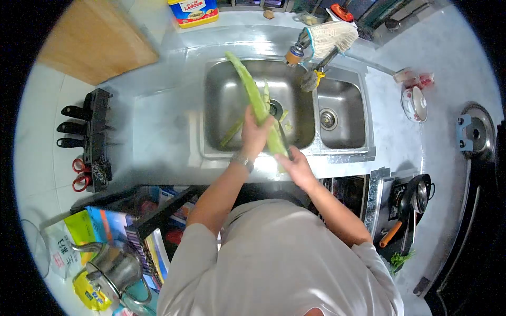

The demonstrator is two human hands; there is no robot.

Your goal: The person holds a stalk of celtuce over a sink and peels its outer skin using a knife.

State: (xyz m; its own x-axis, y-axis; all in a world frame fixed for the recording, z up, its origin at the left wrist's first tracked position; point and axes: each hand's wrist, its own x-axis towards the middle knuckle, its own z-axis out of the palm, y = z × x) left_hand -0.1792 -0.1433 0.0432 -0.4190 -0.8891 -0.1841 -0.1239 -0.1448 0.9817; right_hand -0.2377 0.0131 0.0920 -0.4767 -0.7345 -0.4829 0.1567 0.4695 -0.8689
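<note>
A long, tapering pale-green vegetable stalk [252, 89] slants across the large sink basin [232, 71], its thin end pointing up and left. My left hand [255, 130] is closed around its lower middle. By the thick lower end, my right hand [296, 167] is closed on a knife [284, 138], whose dark narrow blade lies along the stalk's right side. The exact contact between blade and stalk is hard to make out. Green peelings [231, 132] lie in the basin below, several of them around the drain [276, 109].
A smaller basin [342, 95] adjoins on the right. The faucet [295, 52], with a cloth glove [332, 38] beside it, overhangs the sink's back edge. Knives [74, 128] and red scissors [80, 174] hang on the left-wall rack. A lidded pot [415, 104] stands right.
</note>
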